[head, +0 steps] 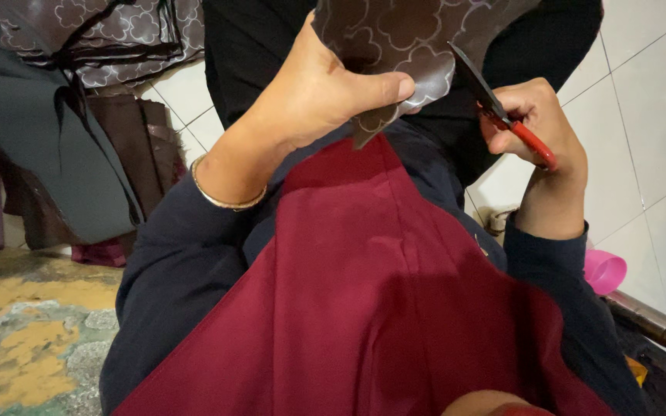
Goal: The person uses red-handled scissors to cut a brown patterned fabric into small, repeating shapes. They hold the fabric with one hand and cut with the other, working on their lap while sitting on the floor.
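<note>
**Scissors at the edge of a patterned brown sheet**

The left hand [314, 88] holds a dark brown sheet [395, 38] printed with pale flower outlines. Its grip is closed on the sheet's lower edge: the thumb lies flat across the near face, its tip close to the sheet's pointed lower corner, while the fingers are hidden behind the material. The sheet rises from that hand to the far edge of the view, above the person's lap. A thin gold bangle [225, 196] circles the left wrist, just above the dark blue sleeve.

The right hand [537, 127] is wrapped around the red handles of a pair of scissors [499, 108]. The fingers are curled tight around the handles. The dark blades point up and to the left, and they meet the right edge of the sheet, close to the left thumb tip; how far the blades are parted cannot be told from here.

A dark red cloth [371, 308] drapes over the lap and fills the near middle of the view. On the far left, more sheets with the same flower pattern [102, 35] lie on the white tiled floor [657, 115], beside plain grey and brown pieces [55, 154]. A worn, yellowish mat [25, 331] covers the near left. At the right edge sit a pink plastic object [604, 271] and a shiny metal tube [657, 323].
</note>
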